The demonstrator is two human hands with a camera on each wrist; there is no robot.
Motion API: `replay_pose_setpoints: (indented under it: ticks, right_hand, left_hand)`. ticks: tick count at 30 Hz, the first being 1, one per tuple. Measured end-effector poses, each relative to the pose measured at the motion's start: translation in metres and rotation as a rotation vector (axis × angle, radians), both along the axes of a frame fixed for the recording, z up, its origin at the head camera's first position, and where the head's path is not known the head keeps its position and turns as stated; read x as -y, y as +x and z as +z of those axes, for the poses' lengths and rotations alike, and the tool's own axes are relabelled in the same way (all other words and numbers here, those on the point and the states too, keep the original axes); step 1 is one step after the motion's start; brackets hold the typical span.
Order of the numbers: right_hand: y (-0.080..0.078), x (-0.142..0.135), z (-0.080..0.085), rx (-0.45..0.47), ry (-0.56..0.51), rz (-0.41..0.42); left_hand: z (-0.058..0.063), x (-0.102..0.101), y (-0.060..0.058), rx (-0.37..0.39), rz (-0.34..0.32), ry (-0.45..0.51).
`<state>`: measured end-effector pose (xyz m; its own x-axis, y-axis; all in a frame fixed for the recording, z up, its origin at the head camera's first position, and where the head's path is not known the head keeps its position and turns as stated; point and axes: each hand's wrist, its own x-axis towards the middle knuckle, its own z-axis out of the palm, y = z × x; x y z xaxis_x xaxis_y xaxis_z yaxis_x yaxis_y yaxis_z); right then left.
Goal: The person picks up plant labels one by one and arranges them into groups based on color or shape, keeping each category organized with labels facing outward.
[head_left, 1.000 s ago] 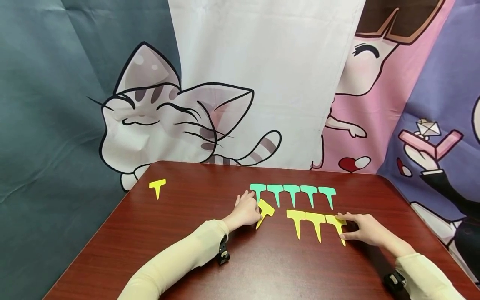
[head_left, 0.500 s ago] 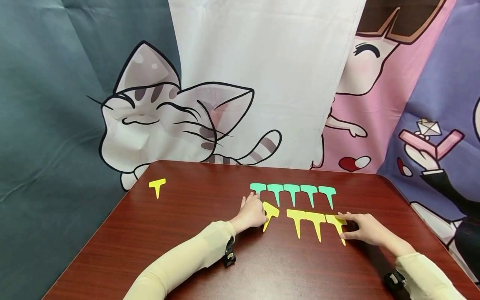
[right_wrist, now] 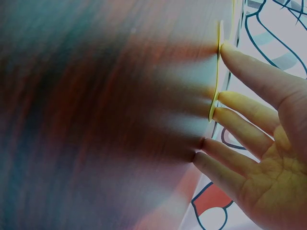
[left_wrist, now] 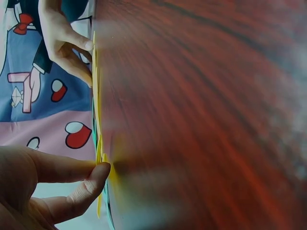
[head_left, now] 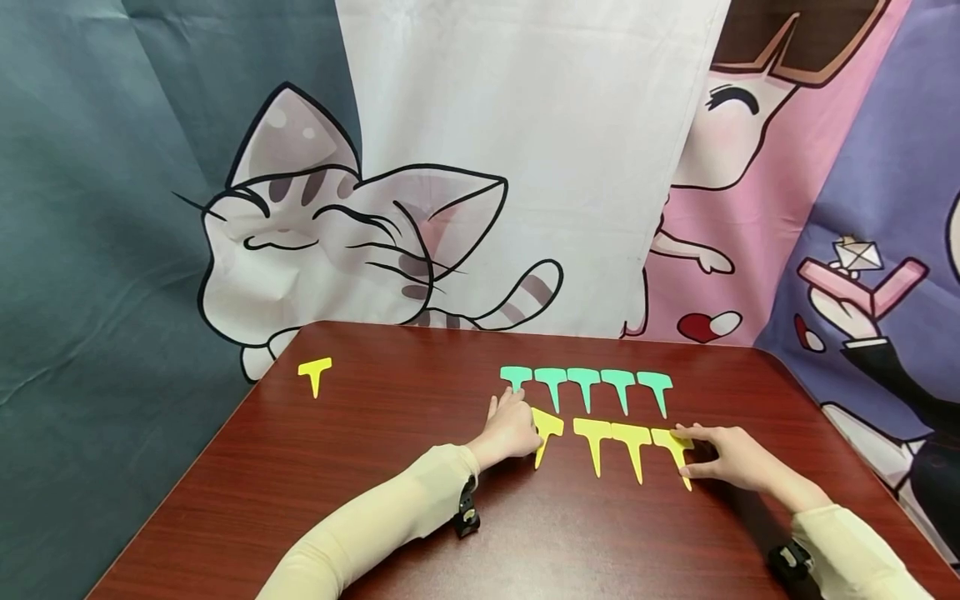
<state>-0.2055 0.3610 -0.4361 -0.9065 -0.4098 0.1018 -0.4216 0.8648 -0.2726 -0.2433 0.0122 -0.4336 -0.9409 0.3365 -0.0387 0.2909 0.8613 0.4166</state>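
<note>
My left hand (head_left: 512, 429) pinches a yellow T-shaped plant label (head_left: 550, 423) between thumb and finger, low over the table, its head tilted down to the right. In the left wrist view the thumb and finger meet on the yellow label (left_wrist: 99, 160). To its right lie a yellow label (head_left: 594, 432) and another yellow label (head_left: 632, 437), side by side. My right hand (head_left: 731, 457) rests its spread, fairly straight fingers on the rightmost yellow label (head_left: 672, 442); in the right wrist view the fingertips touch that label (right_wrist: 216, 91) flat on the table.
Behind the yellow labels runs a row of several green T-shaped labels (head_left: 583, 379); my left fingers overlap the leftmost. A lone yellow label (head_left: 315, 373) lies at the far left of the brown table (head_left: 375, 375). A cartoon-printed curtain (head_left: 585, 167) hangs behind the table.
My left hand has moved right with the pinched yellow label, closer to the yellow row. The right hand has stayed on its label.
</note>
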Motion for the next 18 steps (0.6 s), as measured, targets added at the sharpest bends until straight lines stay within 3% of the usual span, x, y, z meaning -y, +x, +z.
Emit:
replay_pose_setpoints:
  ticks: [18]
  right_hand:
    - [0.001, 0.000, 0.000, 0.006, -0.003, -0.001]
  left_hand:
    - [0.001, -0.013, 0.003, 0.024, 0.002, 0.007]
